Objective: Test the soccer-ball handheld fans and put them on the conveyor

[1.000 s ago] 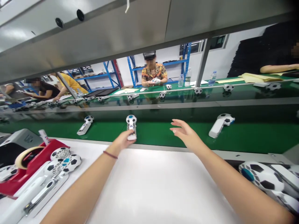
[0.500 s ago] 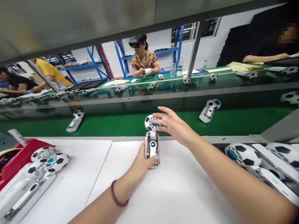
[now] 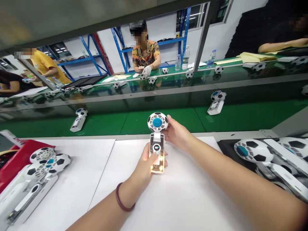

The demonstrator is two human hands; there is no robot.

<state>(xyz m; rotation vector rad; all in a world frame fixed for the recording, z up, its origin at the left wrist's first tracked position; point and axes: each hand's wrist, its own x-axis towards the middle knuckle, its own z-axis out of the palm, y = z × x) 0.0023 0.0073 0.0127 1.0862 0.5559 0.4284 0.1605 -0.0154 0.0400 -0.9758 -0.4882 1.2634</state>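
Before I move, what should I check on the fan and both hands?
1. Left hand wrapped round the fan body: ok.
2. Right hand at the edge of the head: ok.
3. Display lit, showing 100: ok.
4. Lights glowing in the body: ok.
5. Left thumb pressing a button: cannot tell.
6. Fan apart from the red dispenser: ok.

Left hand point(image 3: 146, 163) holds device point(image 3: 157, 142); lit.

One fan point(image 3: 157, 141) was held and three lay on the near green belt point(image 3: 144, 120); four people point(image 3: 146, 54), one wristband point(image 3: 119, 199) showed.
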